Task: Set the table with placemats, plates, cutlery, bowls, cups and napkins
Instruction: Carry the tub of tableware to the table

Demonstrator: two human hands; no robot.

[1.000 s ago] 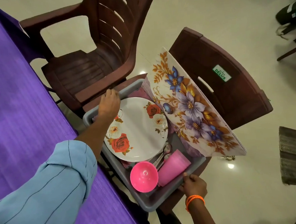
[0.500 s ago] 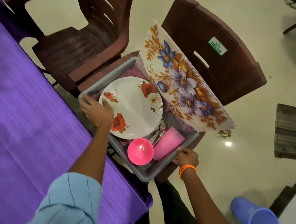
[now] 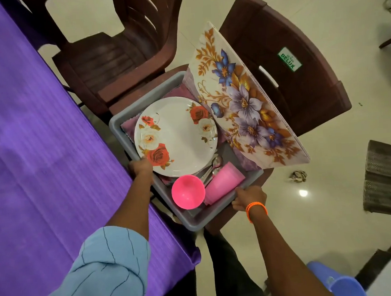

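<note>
A grey tub [image 3: 196, 221] rests on a brown chair beside the purple table [image 3: 42, 181]. Inside lie a white plate with red roses [image 3: 176, 135], a pink bowl [image 3: 188, 191], pink cups [image 3: 223, 183] on their side, metal spoons [image 3: 212, 167] and purple napkins [image 3: 174, 93] under the plate. A floral placemat [image 3: 244, 102] leans out of the tub's far side. My left hand [image 3: 141, 169] grips the tub's left rim by the plate's edge. My right hand [image 3: 247, 197] grips the tub's near right rim beside the cups.
A second brown chair [image 3: 119, 58] stands at the table further along. The chair back with a green DELUX sticker [image 3: 289, 59] is behind the placemat. A blue plastic stool [image 3: 338, 281] is at the lower right. A crumpled scrap [image 3: 298, 176] lies on the floor.
My left hand has slid along the tub's left rim from its far corner toward me. My right hand stayed on the near rim. The camera view has shifted.
</note>
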